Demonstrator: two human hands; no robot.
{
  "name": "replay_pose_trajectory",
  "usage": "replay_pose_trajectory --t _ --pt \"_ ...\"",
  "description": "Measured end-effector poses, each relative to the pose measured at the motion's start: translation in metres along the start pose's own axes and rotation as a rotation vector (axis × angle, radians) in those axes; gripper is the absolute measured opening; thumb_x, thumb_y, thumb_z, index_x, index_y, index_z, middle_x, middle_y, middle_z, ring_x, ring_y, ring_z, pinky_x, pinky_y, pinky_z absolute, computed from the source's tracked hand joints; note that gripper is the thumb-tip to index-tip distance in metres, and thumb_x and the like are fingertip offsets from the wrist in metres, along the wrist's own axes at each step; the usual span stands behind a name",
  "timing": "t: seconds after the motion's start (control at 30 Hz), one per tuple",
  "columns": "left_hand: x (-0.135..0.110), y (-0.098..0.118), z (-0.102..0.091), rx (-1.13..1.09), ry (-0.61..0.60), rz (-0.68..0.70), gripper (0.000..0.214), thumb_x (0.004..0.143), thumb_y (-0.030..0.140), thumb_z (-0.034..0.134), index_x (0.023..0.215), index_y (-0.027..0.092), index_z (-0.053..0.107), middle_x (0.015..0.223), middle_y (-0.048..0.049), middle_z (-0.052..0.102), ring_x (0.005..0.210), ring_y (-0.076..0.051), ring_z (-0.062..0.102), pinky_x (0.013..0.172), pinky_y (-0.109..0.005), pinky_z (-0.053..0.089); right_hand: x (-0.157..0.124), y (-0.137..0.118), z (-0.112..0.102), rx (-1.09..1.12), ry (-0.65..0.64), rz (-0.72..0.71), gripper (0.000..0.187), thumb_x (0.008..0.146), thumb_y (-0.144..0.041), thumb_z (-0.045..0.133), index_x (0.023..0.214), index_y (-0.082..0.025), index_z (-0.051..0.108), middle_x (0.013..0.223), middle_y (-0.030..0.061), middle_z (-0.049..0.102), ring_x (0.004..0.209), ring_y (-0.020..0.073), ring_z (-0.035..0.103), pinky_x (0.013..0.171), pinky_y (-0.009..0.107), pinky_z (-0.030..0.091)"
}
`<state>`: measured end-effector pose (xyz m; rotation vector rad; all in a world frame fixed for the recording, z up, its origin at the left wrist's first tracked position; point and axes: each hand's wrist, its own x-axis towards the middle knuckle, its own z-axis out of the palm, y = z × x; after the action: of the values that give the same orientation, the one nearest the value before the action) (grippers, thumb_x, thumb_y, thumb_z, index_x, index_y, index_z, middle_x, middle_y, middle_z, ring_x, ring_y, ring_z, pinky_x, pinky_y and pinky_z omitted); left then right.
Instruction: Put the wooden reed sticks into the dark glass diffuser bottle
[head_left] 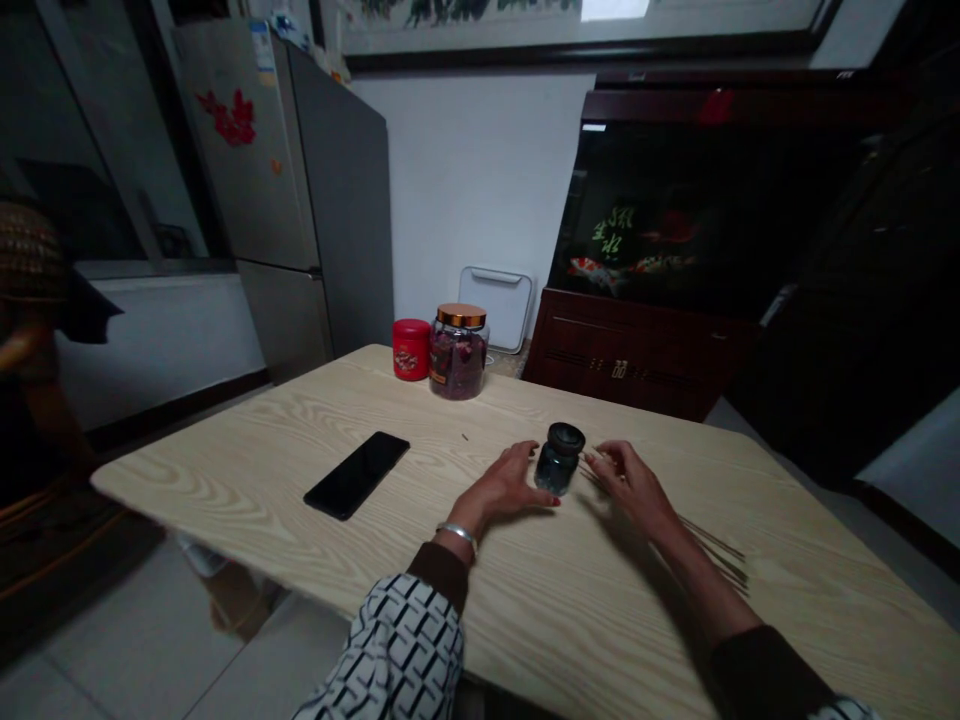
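Observation:
A small dark glass jar [557, 462] with a black lid stands upright on the pale wooden table [247, 440]. My left hand [504, 482] is open at its left side, thumb and fingers spread around it; whether they touch the glass I cannot tell. Just right of the jar, my right hand [621, 478] has its fingers curled and thumb and forefinger close together. What is between them, if anything, is too small to make out. Several thin brown sticks [716, 545] lie on the table, partly hidden beneath my right hand and forearm.
A black phone [358, 475] lies to the left. At the far edge stand a red canister [411, 350] and a large copper-lidded jar [457, 362] with dark red contents. Beyond are a fridge [337, 200] and an aquarium [637, 220]. Another person's arm shows far left.

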<state>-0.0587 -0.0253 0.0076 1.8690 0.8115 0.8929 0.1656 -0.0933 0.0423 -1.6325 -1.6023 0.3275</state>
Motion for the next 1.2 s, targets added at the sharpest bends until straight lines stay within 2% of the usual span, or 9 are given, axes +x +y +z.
replay_pose_trajectory --t 0.1,0.23,0.33,0.43,0.53,0.63,0.9,1.1,1.2 --pt "-0.015 0.018 -0.016 0.226 0.091 -0.095 0.036 0.073 0.048 0.074 0.078 0.017 0.058 0.073 -0.0001 0.057 0.070 -0.015 0.051 0.066 -0.028 0.040 -0.007 0.010 -0.013 0.081 -0.027 0.099 0.058 0.089 -0.073 0.039 0.063 -0.021 0.048 0.060 0.0000 0.048 0.060 0.0159 0.046 0.059 0.030 0.039" --pt "-0.004 0.074 -0.036 -0.098 0.094 -0.032 0.056 0.084 0.066 0.055 0.060 0.020 0.034 0.053 0.0069 0.031 0.049 -0.008 0.031 0.049 -0.023 0.026 0.010 -0.023 -0.052 0.332 -0.145 0.137 0.070 0.088 -0.081 0.025 0.052 -0.023 0.035 0.045 -0.0045 0.029 0.044 0.0102 0.025 0.045 0.027 0.018" --pt "0.019 0.133 -0.055 -0.481 -0.079 0.016 0.062 0.080 0.073 0.058 0.061 0.022 0.027 0.051 0.0103 0.020 0.043 -0.005 0.018 0.042 -0.020 0.020 0.033 -0.068 -0.095 0.611 -0.375 0.056 0.072 0.085 -0.085 0.020 0.052 -0.022 0.033 0.047 -0.0068 0.022 0.043 0.0082 0.015 0.043 0.025 0.009" --pt "0.036 0.185 -0.073 -0.752 -0.395 0.100 0.067 0.079 0.079 0.052 0.058 0.021 0.026 0.050 0.0100 0.018 0.041 -0.005 0.015 0.039 -0.018 0.018 0.051 -0.109 -0.134 0.814 -0.593 -0.059 0.077 0.080 -0.089 0.013 0.050 -0.021 0.033 0.048 -0.0070 0.021 0.042 0.0069 0.014 0.041 0.023 0.009" --pt "0.042 0.209 -0.081 -0.928 -0.513 0.138 0.071 0.079 0.084 0.043 0.055 0.020 0.024 0.049 0.0091 0.018 0.040 -0.005 0.016 0.039 -0.018 0.021 0.058 -0.132 -0.155 0.936 -0.702 -0.153 0.079 0.076 -0.092 0.007 0.049 -0.021 0.031 0.046 -0.0069 0.021 0.040 0.0059 0.014 0.038 0.022 0.011" --pt "0.041 0.197 -0.075 -1.040 -0.568 0.100 0.073 0.077 0.088 0.035 0.053 0.020 0.023 0.048 0.0088 0.016 0.039 -0.005 0.014 0.038 -0.019 0.021 0.056 -0.129 -0.149 1.038 -0.757 -0.190 0.079 0.074 -0.092 0.007 0.049 -0.021 0.029 0.046 -0.0069 0.022 0.039 0.0052 0.015 0.038 0.021 0.013" --pt "0.029 0.101 -0.039 -1.185 -0.609 -0.089 0.072 0.078 0.086 0.036 0.054 0.019 0.023 0.048 0.0091 0.010 0.040 -0.005 0.008 0.038 -0.018 0.017 0.039 -0.060 -0.074 1.232 -0.847 -0.060 0.078 0.078 -0.090 0.011 0.049 -0.021 0.031 0.044 -0.0067 0.027 0.038 0.0045 0.017 0.039 0.021 0.013" --pt "0.035 0.090 -0.039 -1.178 -0.620 -0.110 0.073 0.076 0.086 0.043 0.053 0.019 0.024 0.047 0.0086 0.013 0.039 -0.005 0.012 0.038 -0.019 0.020 0.043 -0.051 -0.062 1.181 -0.819 -0.002 0.079 0.078 -0.091 0.012 0.049 -0.021 0.032 0.045 -0.0065 0.026 0.038 0.0049 0.017 0.040 0.022 0.013" --pt "0.035 0.083 -0.040 -1.178 -0.522 -0.078 0.070 0.077 0.082 0.048 0.054 0.019 0.028 0.048 0.0078 0.020 0.040 -0.005 0.018 0.040 -0.019 0.025 0.048 -0.054 -0.061 0.992 -0.706 0.051 0.078 0.080 -0.090 0.014 0.052 -0.021 0.034 0.048 -0.0070 0.025 0.041 0.0056 0.016 0.041 0.022 0.011"
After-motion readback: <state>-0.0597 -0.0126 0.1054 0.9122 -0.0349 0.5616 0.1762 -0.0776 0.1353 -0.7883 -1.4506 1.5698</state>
